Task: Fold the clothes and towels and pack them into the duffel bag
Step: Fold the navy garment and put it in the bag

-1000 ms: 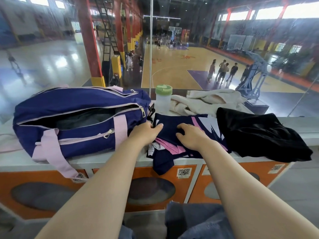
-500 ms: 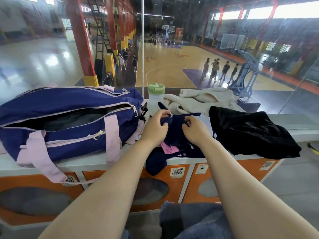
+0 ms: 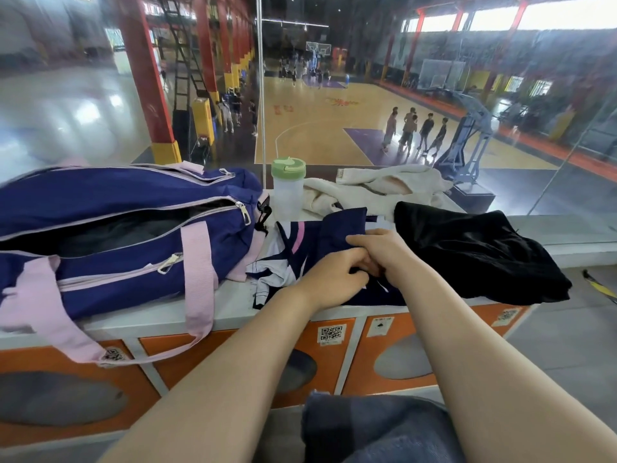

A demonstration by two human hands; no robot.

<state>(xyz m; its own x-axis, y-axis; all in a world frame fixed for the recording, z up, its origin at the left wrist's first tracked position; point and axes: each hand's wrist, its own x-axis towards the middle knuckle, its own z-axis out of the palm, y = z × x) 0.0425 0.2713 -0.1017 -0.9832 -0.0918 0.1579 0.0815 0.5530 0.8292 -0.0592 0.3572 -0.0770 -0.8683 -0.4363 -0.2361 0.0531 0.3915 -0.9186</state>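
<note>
Folding the navy, pink-striped jersey, both hands have drawn together since a moment ago. The left hand and right hand pinch its gathered cloth; the open navy duffel bag waits leftward.

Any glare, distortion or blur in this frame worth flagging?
Head view: the bright windows are washed out, the glossy floor reflects glare, wide-angle bending curves the counter edge, the black garment loses detail; both hands stay sharp.

- duffel bag: navy blue, pale pink straps
- jersey: navy with pink and white stripes
- garment: black
- towel: cream
- bottle: clear, green lid
</note>
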